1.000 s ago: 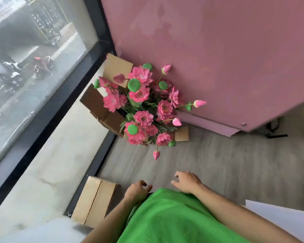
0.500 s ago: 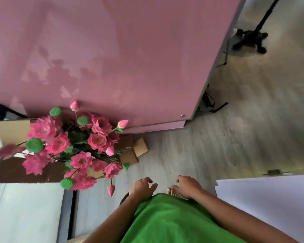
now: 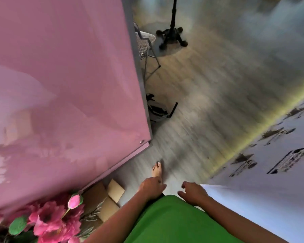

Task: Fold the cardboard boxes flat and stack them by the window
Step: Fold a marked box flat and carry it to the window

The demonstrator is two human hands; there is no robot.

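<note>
- The single head view looks steeply down from the person's standing height, past a green shirt [image 3: 174,221] at the near edge.
- It faces along a grey plank floor [image 3: 209,106], with a pink panel [image 3: 63,81] close on the left and a white surface [image 3: 270,172] close on the right.
- The far floor is blurred.
- Wide-angle bending curves the edges.

- No word, number or brand can be read anywhere here.
- The white sheet [image 3: 270,163] on the right carries black printed marks, but they are smeared by motion blur and cannot be made out.
- The pink panel [image 3: 60,85] shows only reflections, no writing.
- The cardboard flaps [image 3: 111,199] by the flowers are plain.
</note>
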